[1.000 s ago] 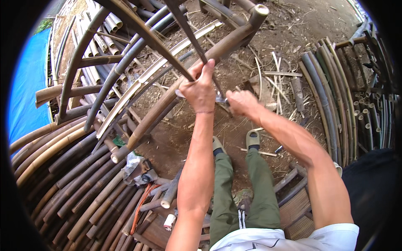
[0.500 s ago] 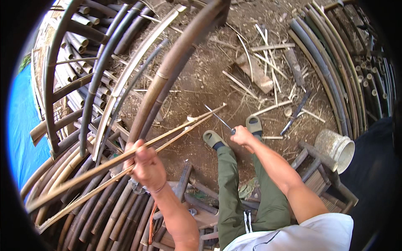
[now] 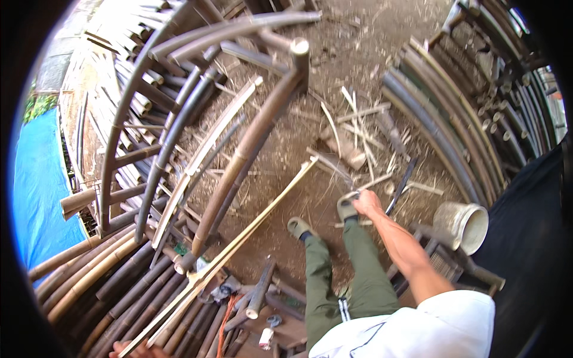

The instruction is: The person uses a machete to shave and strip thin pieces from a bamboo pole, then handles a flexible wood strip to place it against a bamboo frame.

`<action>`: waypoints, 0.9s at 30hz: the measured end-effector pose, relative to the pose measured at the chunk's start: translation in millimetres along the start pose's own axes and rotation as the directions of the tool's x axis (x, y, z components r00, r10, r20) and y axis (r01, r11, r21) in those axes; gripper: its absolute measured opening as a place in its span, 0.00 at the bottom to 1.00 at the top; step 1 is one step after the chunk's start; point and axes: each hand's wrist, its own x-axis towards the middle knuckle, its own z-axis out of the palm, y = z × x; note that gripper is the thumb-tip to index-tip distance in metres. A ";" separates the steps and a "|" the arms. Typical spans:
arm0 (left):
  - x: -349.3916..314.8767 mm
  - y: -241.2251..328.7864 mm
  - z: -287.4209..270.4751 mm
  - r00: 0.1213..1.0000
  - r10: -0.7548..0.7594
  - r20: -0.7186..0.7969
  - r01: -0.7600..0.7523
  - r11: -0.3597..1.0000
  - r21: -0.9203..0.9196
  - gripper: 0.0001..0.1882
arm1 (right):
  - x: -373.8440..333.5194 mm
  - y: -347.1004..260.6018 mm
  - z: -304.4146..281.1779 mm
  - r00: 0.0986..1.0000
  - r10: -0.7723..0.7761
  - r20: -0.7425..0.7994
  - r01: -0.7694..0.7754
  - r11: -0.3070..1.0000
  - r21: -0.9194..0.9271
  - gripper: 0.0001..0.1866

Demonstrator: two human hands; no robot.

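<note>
Knife (image 3: 351, 186) hovering near right clog (image 3: 346, 207), bamboo strips (image 3: 286, 188) reaching far out

From my remote seat I am seeing the right hand (image 3: 367, 203) closing its fingers firmly around the knife's handle, the blurred blade pointing away over the ground (image 3: 286, 140). The left hand (image 3: 140, 351) is showing only some fingers beside the strips' near ends; I cannot tell how far it is opening or whether it is gripping them. The strips are slanting from the near edge of the pole stack (image 3: 128, 292) out over the ground, their pale tips appearing near the blade.

I am worrying most about that left hold: were it slackening, the long strips could be swinging into the bamboo frame (image 3: 239, 162) alongside. Sharp split edges could be splintering into bare fingers, should the strips be sliding through. A loosening right grip could be dropping the knife onto the clog.
</note>
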 end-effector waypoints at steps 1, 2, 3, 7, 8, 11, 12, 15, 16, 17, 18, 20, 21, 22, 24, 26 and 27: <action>4.0 25.9 2.2 0.993 -0.026 0.111 0.030 0.999 -0.033 0.15 | -1.2 26.1 -20.4 0.930 0.356 0.088 -0.364 0.870 0.331 0.13; 5.5 32.0 37.6 0.981 0.118 -0.155 -0.046 0.914 0.402 0.23 | 3.3 63.1 -24.6 0.887 0.458 0.059 -0.413 0.731 0.543 0.07; 4.0 48.1 54.3 0.952 0.195 -0.235 -0.050 0.858 0.511 0.22 | -23.9 56.7 -49.8 0.895 0.440 0.076 -0.374 0.648 0.663 0.06; 8.3 48.5 83.1 0.983 0.133 -0.130 -0.040 0.834 0.550 0.17 | -108.3 5.9 -127.5 0.978 0.205 -0.037 -0.092 0.585 0.806 0.07; 11.4 37.6 93.9 0.993 0.081 -0.083 -0.021 0.830 0.557 0.16 | -134.5 -21.2 -149.2 0.985 0.119 -0.122 0.030 0.583 0.812 0.05; 19.4 -3.6 152.0 0.983 -0.127 0.134 0.019 0.793 0.609 0.14 | -206.3 -108.7 -195.6 0.877 -0.259 -0.404 0.478 0.395 0.785 0.17; 16.8 -17.4 167.9 0.960 -0.178 0.215 -0.001 0.770 0.638 0.13 | -235.7 -148.8 -213.0 0.842 -0.391 -0.370 0.511 0.365 0.778 0.22; -4.8 -34.9 214.5 0.876 -0.173 0.450 -0.208 0.707 0.676 0.11 | -283.0 -262.3 -228.4 0.647 -0.709 -0.282 0.494 0.107 0.863 0.34; -14.2 -33.9 232.0 0.847 -0.129 0.516 -0.296 0.692 0.658 0.11 | -290.7 -293.7 -222.1 0.601 -0.756 -0.260 0.434 0.035 0.900 0.37; -19.5 -21.7 256.4 0.813 -0.324 0.484 -0.015 0.819 0.573 0.11 | -285.3 -317.5 -212.1 0.609 -0.727 -0.318 0.426 -0.039 0.904 0.33; -21.9 -25.4 265.6 0.839 -0.212 0.501 -0.242 0.680 0.692 0.13 | -274.3 -326.5 -198.0 0.635 -0.730 -0.254 0.303 -0.067 0.951 0.27; -11.1 -28.5 274.7 0.846 -0.275 0.457 -0.225 0.591 0.774 0.21 | -286.6 -358.0 -185.5 0.712 -0.664 -0.227 0.157 -0.164 0.974 0.13; 5.7 -21.9 275.2 0.772 -0.440 0.459 -0.192 0.527 0.828 0.27 | -279.3 -364.5 -175.9 0.731 -0.631 -0.261 0.192 -0.177 0.965 0.12; 9.8 -35.4 268.4 0.823 -0.296 0.484 -0.273 0.541 0.795 0.28 | -259.4 -361.3 -171.8 0.748 -0.593 -0.298 0.229 -0.190 0.955 0.12; 32.5 -56.8 240.3 0.845 -0.245 0.476 -0.297 0.526 0.797 0.29 | -238.2 -362.6 -161.1 0.806 -0.461 -0.370 0.293 -0.231 0.928 0.10; 67.3 -70.7 207.9 0.791 -0.442 0.422 -0.174 0.499 0.849 0.29 | -212.8 -346.9 -151.7 0.882 -0.310 -0.356 0.291 -0.234 0.927 0.08; 86.0 -93.8 186.0 0.771 -0.481 0.416 -0.194 0.445 0.874 0.27 | -192.9 -329.4 -147.0 0.916 -0.244 -0.318 0.270 -0.210 0.940 0.08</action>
